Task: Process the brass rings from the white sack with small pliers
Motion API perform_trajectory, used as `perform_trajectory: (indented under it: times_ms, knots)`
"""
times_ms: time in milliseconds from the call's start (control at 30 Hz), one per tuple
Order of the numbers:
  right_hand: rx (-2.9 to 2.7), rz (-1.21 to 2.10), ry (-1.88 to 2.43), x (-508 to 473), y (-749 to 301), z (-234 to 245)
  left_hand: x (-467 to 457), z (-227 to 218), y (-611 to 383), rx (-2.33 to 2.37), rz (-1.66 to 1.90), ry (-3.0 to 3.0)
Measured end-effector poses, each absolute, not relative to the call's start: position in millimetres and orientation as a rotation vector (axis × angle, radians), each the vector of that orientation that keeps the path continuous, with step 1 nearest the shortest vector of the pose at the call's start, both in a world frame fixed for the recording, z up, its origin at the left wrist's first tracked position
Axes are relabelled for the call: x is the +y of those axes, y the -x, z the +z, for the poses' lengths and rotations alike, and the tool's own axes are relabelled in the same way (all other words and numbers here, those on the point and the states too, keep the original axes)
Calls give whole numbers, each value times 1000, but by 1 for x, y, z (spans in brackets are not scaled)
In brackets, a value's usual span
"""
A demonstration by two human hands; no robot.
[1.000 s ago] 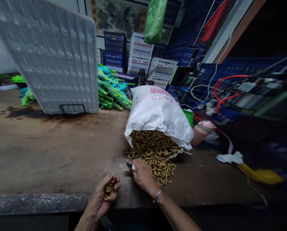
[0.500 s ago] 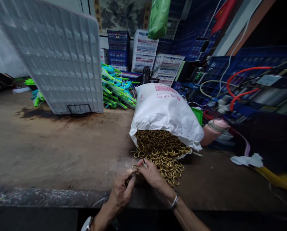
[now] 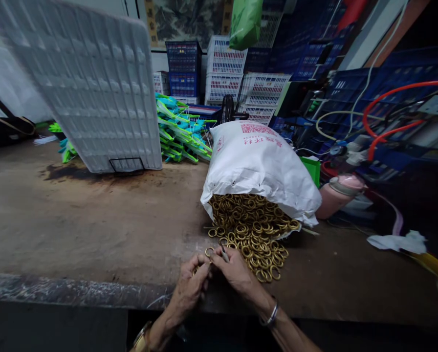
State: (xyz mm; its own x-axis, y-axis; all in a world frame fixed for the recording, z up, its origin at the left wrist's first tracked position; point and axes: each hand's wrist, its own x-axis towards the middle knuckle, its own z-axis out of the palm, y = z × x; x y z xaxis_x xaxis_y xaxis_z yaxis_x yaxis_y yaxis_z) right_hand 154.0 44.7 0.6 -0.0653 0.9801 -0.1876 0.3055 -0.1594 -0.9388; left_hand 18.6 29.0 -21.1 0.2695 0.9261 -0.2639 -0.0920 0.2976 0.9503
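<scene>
My left hand (image 3: 191, 282) is closed, and the curve of a brass-coloured ring (image 3: 195, 270) shows between its fingers. My right hand (image 3: 237, 274) pinches a small slim tool with a dark tip (image 3: 224, 254); its exact kind is unclear. Between the fingertips of both hands a single metal ring (image 3: 209, 252) stands up, and which hand grips it I cannot tell. Just beyond and to the right lies a spilled heap of metal rings (image 3: 265, 254). They come out of the open mouth of a white woven sack (image 3: 257, 161) lying on its side.
The worktable (image 3: 105, 230) has a worn front edge. A tall grey plastic panel (image 3: 105, 98) leans at the left, with green and blue plastic pieces (image 3: 180, 132) behind it. At the right are a pink bottle (image 3: 339, 195), a crumpled white cloth (image 3: 398, 242) and red hoses (image 3: 398, 90).
The view has shifted slightly, moving the scene rightward in the picture. Both hands stay close together in front of the heap, and the ring between their fingertips shows more plainly.
</scene>
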Motion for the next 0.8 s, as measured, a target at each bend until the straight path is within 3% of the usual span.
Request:
perform_trajectory:
  times_ms: [300,567,800]
  knots:
    - [-1453,1263,1453,43,-159,-5,22,-16,-23,781,847,-640]
    - [-2008,732,1690,25,-161,-6,20,-18,-25,750,934,-595]
    - [-2187,563,1785,20,-159,-3,18,-16,-27,828,936,-639]
